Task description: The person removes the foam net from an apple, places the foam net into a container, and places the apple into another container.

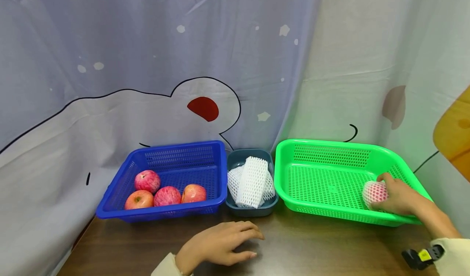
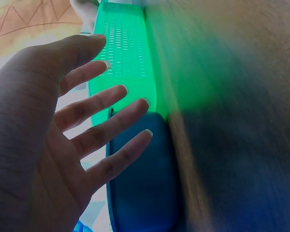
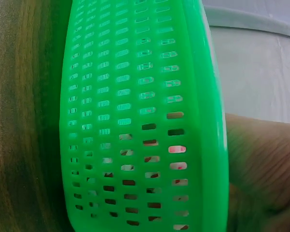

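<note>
In the head view, my right hand (image 1: pixel 396 195) reaches into the right end of the green basket (image 1: pixel 330 145). Its fingers and thumb hold an apple in a white foam net (image 1: pixel 374 193), low in the basket. From the right wrist view, the basket wall (image 3: pixel 135 101) hides most of that hand (image 3: pixel 261 164). My left hand (image 1: pixel 222 243) hovers near the table's front, fingers loosely spread and holding nothing. The left wrist view shows this hand (image 2: pixel 82 125) before the dark teal bin (image 2: pixel 145 179). That bin (image 1: pixel 251 212) contains several white foam nets (image 1: pixel 253 182).
A blue basket (image 1: pixel 183 145) at the left holds several bare red apples (image 1: pixel 167 196). The three containers stand side by side on the brown wooden table (image 1: pixel 315 243). A patterned curtain (image 1: pixel 147 43) hangs close behind them. A dark strap buckle (image 1: pixel 422 257) sits at the right wrist.
</note>
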A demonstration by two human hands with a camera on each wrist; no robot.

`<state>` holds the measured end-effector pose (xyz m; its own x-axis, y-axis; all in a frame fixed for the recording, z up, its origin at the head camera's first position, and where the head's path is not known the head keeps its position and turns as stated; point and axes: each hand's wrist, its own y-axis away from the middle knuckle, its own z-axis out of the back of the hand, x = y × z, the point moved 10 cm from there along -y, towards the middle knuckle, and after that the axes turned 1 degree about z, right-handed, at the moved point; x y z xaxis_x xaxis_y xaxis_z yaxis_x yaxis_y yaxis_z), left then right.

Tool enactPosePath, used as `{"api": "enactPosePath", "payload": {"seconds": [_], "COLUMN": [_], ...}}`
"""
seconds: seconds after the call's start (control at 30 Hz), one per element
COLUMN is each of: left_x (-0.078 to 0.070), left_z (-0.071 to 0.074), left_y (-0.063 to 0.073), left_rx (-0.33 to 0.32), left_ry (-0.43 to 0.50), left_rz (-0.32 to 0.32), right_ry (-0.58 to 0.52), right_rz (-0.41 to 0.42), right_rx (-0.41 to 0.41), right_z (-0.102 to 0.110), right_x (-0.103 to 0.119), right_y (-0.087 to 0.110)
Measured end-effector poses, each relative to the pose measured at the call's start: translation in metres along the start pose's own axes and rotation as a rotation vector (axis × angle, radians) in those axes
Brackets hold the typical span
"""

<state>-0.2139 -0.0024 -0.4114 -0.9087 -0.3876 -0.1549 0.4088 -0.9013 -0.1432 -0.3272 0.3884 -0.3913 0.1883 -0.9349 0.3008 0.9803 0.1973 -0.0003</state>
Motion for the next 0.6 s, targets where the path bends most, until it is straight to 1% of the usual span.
{"api": "enactPosePath", "payload": {"seconds": [0.17, 0.23, 0.37, 0.6], "left_x": [0.002, 0.002, 0.004, 0.004], "left_z": [-0.003, -0.003, -0.005, -0.004], "left_y": [0.000, 0.001, 0.001, 0.001], "left_rx": [0.009, 0.009, 0.006, -0.006], "left_ry": [0.012, 0.010, 0.009, 0.010], "left_rz": [0.011, 0.017, 0.022, 0.018], "right_ry": [-0.008, -0.015, -0.029, -0.071], "right_rz": [-0.013, -0.004, 0.033, 0.105], "right_rx": [-0.026, -0.046, -0.091, -0.177], "right_z": [0.004, 0.007, 0.012, 0.021], "right_x": [0.000, 0.004, 0.017, 0.047], "right_y": [-0.002, -0.003, -0.002, 0.000]}}
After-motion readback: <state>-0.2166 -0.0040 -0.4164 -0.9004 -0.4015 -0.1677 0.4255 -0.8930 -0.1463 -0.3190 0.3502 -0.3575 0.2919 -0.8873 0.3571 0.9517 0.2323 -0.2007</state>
